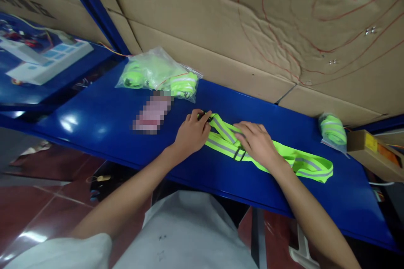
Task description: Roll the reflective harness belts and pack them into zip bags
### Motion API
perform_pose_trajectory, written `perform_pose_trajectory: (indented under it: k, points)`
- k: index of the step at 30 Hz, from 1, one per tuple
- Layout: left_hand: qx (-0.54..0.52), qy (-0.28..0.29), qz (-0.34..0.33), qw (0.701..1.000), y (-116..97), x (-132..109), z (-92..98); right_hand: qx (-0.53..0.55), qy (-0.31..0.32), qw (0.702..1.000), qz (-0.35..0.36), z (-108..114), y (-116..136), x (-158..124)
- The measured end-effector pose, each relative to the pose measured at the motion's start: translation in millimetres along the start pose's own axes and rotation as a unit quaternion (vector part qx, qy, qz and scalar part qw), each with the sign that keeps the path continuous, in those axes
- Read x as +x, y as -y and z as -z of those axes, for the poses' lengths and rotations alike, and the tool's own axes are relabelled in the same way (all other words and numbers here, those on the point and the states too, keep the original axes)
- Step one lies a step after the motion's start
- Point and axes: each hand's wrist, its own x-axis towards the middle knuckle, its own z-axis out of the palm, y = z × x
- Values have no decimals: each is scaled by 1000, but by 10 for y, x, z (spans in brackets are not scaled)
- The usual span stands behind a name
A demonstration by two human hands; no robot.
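Lime-green strap [284, 150], striped: on the counter [107, 134], centre to right. Left hand [193, 131]: pinching the strap's left end at a black buckle [208, 117]. Right hand [258, 142]: laid over the strap's middle; cannot tell if gripping. Bag [158, 62] of rolls [184, 84]: far left. Wrapped roll [333, 130]: far right.

Blue table [227, 96], glossy top; brown cardbd [195, 12] wall behind w/ red lines, esp. upper R. Blue post [94, 10] nr back L corner. Dk red tile floor [57, 206], pale joints, glare [33, 235] lower L.
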Motion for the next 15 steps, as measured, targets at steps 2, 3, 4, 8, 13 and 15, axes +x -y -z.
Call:
perform_pose_trajectory:
  k: [2,3,4,8,13,15]
  points:
    - [2,15,3,1000,26,10,23,22,16,999,33,-22,-36,-120]
    - [12,18,16,1000,25,13,35,30,27,998,38,-44,-46,-159]
    - [27,19,35,999,14,14,46,36,33,998,36,-68,-51,-183]
    - [85,25,107,990,-79,37,82,34,40,999,13,-122,-32,-176]
    - [30,70,142,987,-99,170,167,12,47,999,0,-72,23,-157]
    - [16,77,157,984,-78,233,220,8,58,998,5,-44,46,-173]
